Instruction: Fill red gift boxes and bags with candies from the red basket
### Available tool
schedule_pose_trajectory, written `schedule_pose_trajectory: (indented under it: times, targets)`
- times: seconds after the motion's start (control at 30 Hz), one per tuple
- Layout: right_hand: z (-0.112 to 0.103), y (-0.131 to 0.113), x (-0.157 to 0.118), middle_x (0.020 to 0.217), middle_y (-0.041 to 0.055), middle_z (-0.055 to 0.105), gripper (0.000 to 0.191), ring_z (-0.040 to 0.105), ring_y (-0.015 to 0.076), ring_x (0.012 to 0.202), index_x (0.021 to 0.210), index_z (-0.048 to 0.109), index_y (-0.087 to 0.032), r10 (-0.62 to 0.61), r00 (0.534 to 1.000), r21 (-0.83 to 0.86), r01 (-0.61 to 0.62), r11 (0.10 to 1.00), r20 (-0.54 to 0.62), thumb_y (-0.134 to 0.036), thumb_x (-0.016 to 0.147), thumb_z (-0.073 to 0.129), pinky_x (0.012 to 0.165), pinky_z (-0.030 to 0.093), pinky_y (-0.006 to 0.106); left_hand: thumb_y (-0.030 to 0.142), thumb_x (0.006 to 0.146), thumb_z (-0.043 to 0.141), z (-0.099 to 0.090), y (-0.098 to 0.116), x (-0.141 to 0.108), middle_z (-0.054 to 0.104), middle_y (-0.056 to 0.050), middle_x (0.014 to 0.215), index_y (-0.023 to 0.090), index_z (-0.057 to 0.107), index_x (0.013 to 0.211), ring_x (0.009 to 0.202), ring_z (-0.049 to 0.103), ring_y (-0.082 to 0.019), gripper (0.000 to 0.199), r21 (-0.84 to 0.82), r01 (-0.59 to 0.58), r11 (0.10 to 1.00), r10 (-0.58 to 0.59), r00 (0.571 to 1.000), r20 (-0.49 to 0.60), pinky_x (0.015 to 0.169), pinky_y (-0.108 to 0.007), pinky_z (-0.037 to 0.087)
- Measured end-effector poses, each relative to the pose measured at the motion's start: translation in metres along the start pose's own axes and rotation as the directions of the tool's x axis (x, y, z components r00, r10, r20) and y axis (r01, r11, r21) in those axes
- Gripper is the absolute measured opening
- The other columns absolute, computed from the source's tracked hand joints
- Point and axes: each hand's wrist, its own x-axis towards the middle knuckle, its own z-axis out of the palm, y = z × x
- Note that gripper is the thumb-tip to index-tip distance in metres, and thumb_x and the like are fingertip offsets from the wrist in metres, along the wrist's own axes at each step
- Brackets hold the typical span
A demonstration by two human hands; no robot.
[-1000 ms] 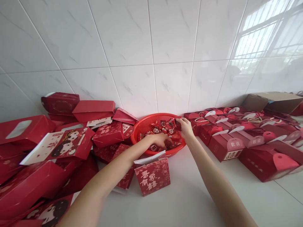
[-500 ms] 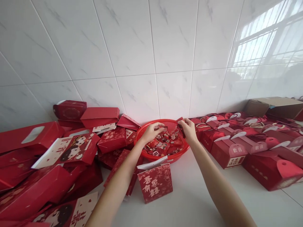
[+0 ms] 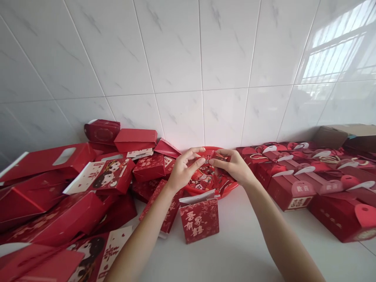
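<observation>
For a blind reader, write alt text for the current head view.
Left hand and right hand, close together over a red basket of small packets. A red box stands in front; heaped boxes lie on the left and rows of boxes stand on the right, by a tiled wall.

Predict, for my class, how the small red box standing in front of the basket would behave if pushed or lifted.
The red box looks like thin card, so it would probably dent if squeezed. It stands upright, so a push near its top might tip it. It may be light, though its contents are hidden.
</observation>
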Motion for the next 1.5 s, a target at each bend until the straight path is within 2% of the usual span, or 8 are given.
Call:
schedule_pose_trajectory:
  times: [0.17, 0.27, 0.4, 0.47, 0.53, 0.87, 1.2, 1.5]
  targets:
    - [0.006, -0.013, -0.012, 0.057, -0.0025, 0.055, 0.030, 0.045, 0.0097, 0.049, 0.073, 0.060, -0.016, -0.047, 0.999, -0.077, 0.048, 0.996, 0.011, -0.042, 0.076, 0.075, 0.048, 0.033, 0.023, 0.043, 0.091, 0.065, -0.008, 0.019, -0.015, 0.071, -0.009, 0.117, 0.020, 0.062, 0.126, 0.103, 0.067, -0.022, 0.042, 0.015, 0.039, 0.999, -0.040, 0.998, 0.041, 0.089, -0.030, 0.053]
    - [0.004, -0.021, -0.020, 0.062, -0.0018, 0.054, 0.026, 0.044, 0.0103, 0.054, 0.071, 0.058, -0.017, -0.117, 0.993, -0.190, 0.119, 0.975, 0.020, -0.038, 0.081, 0.069, 0.049, 0.032, 0.024, 0.045, 0.095, 0.059, -0.027, 0.035, -0.024, 0.071, -0.008, 0.117, 0.023, 0.056, 0.134, 0.108, 0.067, -0.023, 0.044, 0.090, 0.128, 0.988, -0.145, 0.967, 0.212, 0.090, -0.032, 0.053]
    - [-0.005, -0.032, -0.029, 0.060, -0.0027, 0.047, 0.031, 0.040, 0.0102, 0.055, 0.062, 0.050, -0.018, -0.155, 0.982, -0.293, 0.180, 0.939, 0.107, -0.033, 0.083, 0.067, 0.051, 0.032, 0.024, 0.042, 0.094, 0.061, -0.058, 0.054, -0.033, 0.070, -0.005, 0.124, 0.026, 0.075, 0.104, 0.131, 0.055, -0.026, 0.023, 0.296, 0.056, 0.954, -0.221, 0.797, 0.562, 0.108, -0.034, 0.042]
    - [-0.008, -0.036, -0.032, 0.059, -0.0029, 0.044, 0.031, 0.038, 0.0105, 0.055, 0.061, 0.049, -0.019, -0.143, 0.975, -0.331, 0.194, 0.923, 0.172, -0.032, 0.083, 0.066, 0.051, 0.032, 0.025, 0.039, 0.094, 0.061, -0.066, 0.058, -0.036, 0.068, -0.004, 0.132, 0.027, 0.079, 0.102, 0.127, 0.058, -0.026, 0.022, 0.338, 0.041, 0.940, -0.267, 0.704, 0.658, 0.107, -0.034, 0.042]
    - [-0.008, -0.037, -0.034, 0.058, -0.0033, 0.041, 0.030, 0.035, 0.0104, 0.054, 0.062, 0.048, -0.020, -0.112, 0.964, -0.357, 0.195, 0.913, 0.241, -0.032, 0.084, 0.065, 0.050, 0.029, 0.025, 0.034, 0.094, 0.060, -0.066, 0.057, -0.037, 0.071, -0.005, 0.129, 0.028, 0.078, 0.110, 0.114, 0.066, -0.024, 0.025, 0.347, 0.066, 0.935, -0.301, 0.665, 0.684, 0.099, -0.032, 0.047]
    - [0.005, -0.026, -0.032, 0.058, -0.0045, 0.038, 0.024, 0.032, 0.0105, 0.052, 0.065, 0.044, -0.021, -0.035, 0.932, -0.508, 0.227, 0.831, 0.361, -0.025, 0.084, 0.058, 0.050, 0.024, 0.026, 0.025, 0.077, 0.072, -0.051, 0.037, -0.033, 0.079, 0.000, 0.100, 0.023, 0.079, 0.105, 0.085, 0.070, -0.021, 0.029, 0.506, 0.151, 0.849, -0.443, 0.726, 0.526, 0.074, -0.026, 0.046]
    - [0.014, -0.016, -0.026, 0.055, -0.0047, 0.041, 0.021, 0.029, 0.0091, 0.049, 0.062, 0.046, -0.020, -0.038, 0.928, -0.573, 0.261, 0.777, 0.370, -0.016, 0.080, 0.055, 0.047, 0.021, 0.025, 0.033, 0.071, 0.079, -0.055, 0.033, -0.033, 0.077, 0.000, 0.111, 0.027, 0.076, 0.117, 0.077, 0.067, -0.019, 0.046, 0.510, 0.201, 0.836, -0.496, 0.675, 0.546, 0.069, -0.026, 0.046]
    - [0.019, -0.013, -0.026, 0.059, -0.0033, 0.047, 0.019, 0.036, 0.0101, 0.052, 0.067, 0.053, -0.020, -0.061, 0.958, -0.520, 0.204, 0.830, 0.279, -0.023, 0.085, 0.059, 0.048, 0.024, 0.025, 0.033, 0.067, 0.083, -0.056, 0.035, -0.034, 0.074, 0.000, 0.119, 0.029, 0.076, 0.113, 0.097, 0.068, -0.024, 0.047, 0.493, 0.247, 0.834, -0.513, 0.676, 0.529, 0.080, -0.027, 0.049]
